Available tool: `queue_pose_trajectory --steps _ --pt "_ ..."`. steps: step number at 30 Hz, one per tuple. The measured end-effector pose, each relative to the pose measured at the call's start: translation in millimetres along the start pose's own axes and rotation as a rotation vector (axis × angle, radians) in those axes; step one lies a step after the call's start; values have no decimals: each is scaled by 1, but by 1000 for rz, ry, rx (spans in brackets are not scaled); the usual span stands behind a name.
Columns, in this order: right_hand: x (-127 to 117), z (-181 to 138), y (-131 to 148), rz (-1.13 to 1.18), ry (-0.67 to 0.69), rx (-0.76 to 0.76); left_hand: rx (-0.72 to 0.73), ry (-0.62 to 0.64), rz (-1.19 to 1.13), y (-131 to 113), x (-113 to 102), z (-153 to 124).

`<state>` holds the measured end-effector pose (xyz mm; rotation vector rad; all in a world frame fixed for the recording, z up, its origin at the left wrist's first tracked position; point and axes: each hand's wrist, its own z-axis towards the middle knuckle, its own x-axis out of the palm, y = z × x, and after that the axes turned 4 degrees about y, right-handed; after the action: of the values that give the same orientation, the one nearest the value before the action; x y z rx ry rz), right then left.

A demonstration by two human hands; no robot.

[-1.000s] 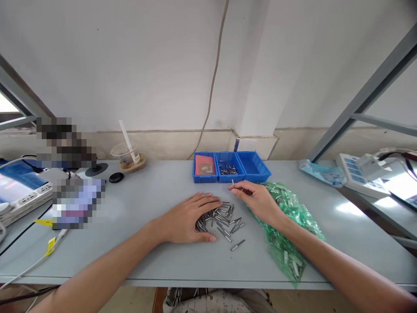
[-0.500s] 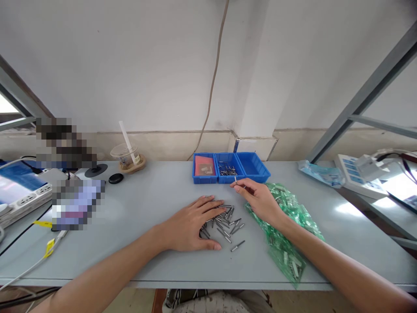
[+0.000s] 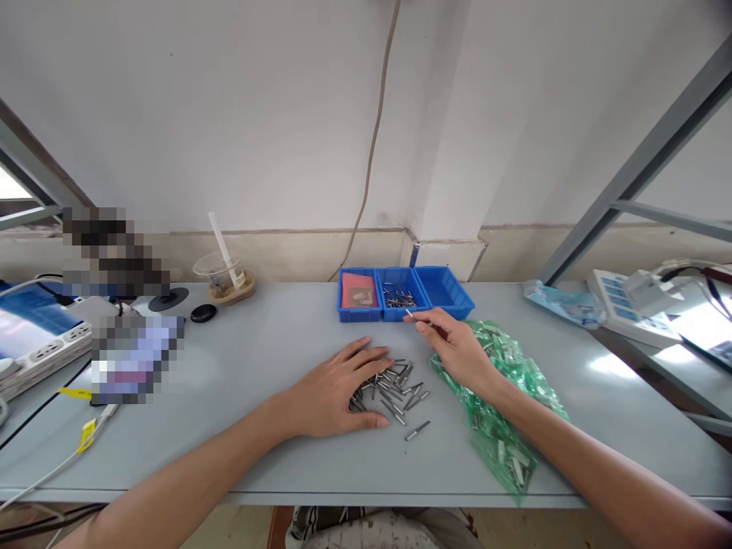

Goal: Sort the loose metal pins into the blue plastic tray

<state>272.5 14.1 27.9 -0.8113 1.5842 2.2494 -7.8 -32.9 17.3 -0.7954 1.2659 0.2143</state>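
Note:
My left hand [image 3: 335, 390] rests on the table with fingers spread, curved around the left side of a loose pile of small metal pins [image 3: 394, 390], each thicker along part of its length. Part of the pile is hidden under the fingers. One pin [image 3: 417, 431] lies apart at the near side. Between thumb and fingertips my right hand [image 3: 454, 347] pinches a single metal pin [image 3: 409, 313], just in front of the middle blue bin [image 3: 405, 314]. More pins lie inside that bin.
Left of it, a blue bin [image 3: 359, 315] holds a red packet; the right blue bin [image 3: 443, 293] shows a bare floor. A green plastic bag [image 3: 503, 442] lies beneath my right forearm. A cup [image 3: 220, 267], power strip [image 3: 57, 347] and cables stand left; a white device [image 3: 629, 316] right.
My right hand has turned slightly, and the pin in its fingertips now points more to the left. The left hand's fingers have shifted a little at the pile.

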Motion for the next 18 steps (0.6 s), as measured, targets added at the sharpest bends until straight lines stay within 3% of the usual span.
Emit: queue_pose_trajectory --steps 18 --pt "1 1 2 45 -31 34 16 -26 13 3 3 -1"
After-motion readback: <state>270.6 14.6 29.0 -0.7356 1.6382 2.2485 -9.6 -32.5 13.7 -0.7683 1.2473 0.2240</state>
